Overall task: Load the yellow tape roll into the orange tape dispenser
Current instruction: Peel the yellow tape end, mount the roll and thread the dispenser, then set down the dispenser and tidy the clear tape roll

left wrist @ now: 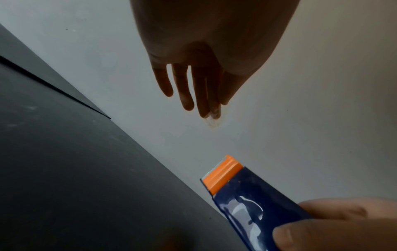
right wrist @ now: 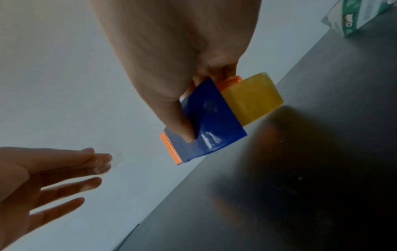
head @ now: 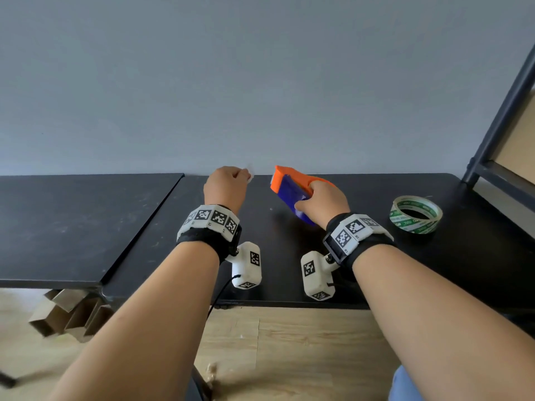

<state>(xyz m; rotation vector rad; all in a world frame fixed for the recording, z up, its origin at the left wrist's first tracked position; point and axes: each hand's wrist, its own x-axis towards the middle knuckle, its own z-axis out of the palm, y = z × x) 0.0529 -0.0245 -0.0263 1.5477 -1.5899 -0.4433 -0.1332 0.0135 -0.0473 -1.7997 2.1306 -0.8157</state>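
Right hand (head: 324, 198) is wrapped round the orange tape dispenser (head: 292, 183) mid-frame, held over the black bench (head: 376, 270); the yellow tape roll (right wrist: 251, 98) already sits in it, behind the blue flap; left hand (head: 227, 185) pinches a clear scrap of tape (right wrist: 107, 161), other fingers spread; green-printed tape roll (head: 416, 214) lies at right.

A plain grey wall (head: 260, 82) stands behind two black tables (head: 72, 227) set side by side — wood floor (head: 289, 342) below, a dark shelf frame (head: 498, 134) far right.
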